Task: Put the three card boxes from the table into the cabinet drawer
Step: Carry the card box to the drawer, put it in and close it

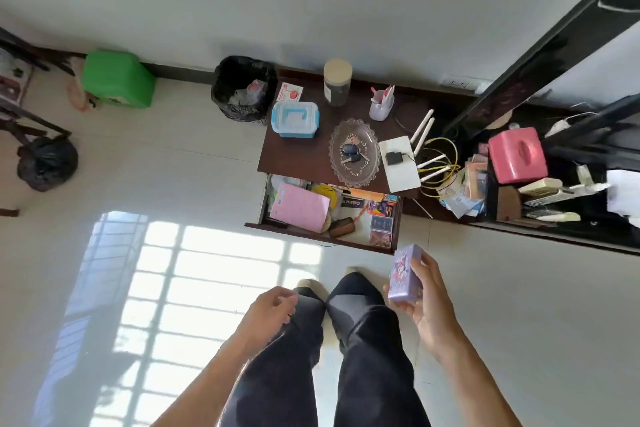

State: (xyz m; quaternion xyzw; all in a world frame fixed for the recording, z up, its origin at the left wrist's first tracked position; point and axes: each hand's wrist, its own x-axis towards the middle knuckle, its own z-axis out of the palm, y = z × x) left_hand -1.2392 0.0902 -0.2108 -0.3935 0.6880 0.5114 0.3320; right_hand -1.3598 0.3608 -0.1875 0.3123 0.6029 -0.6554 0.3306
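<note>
My right hand [429,302] holds a purple card box [405,276] upright, just in front of and below the open cabinet drawer [311,232]. The drawer is pulled out from a dark wooden cabinet [294,156]. At the drawer's right end lie a dark blue card box [381,222] and a pinkish card box [380,238]. A pink booklet [299,206] and other clutter fill the rest of it. My left hand [268,310] hangs near my left knee with its fingers loosely curled and nothing in it.
On the cabinet stand a blue-lidded plastic box [295,120], a glass dish [354,152] with keys, a jar [337,81] and a white router [401,163]. A black bin [242,88] stands left of it, a green stool [117,78] farther left. A dark table with a pink tissue box [517,154] is at right.
</note>
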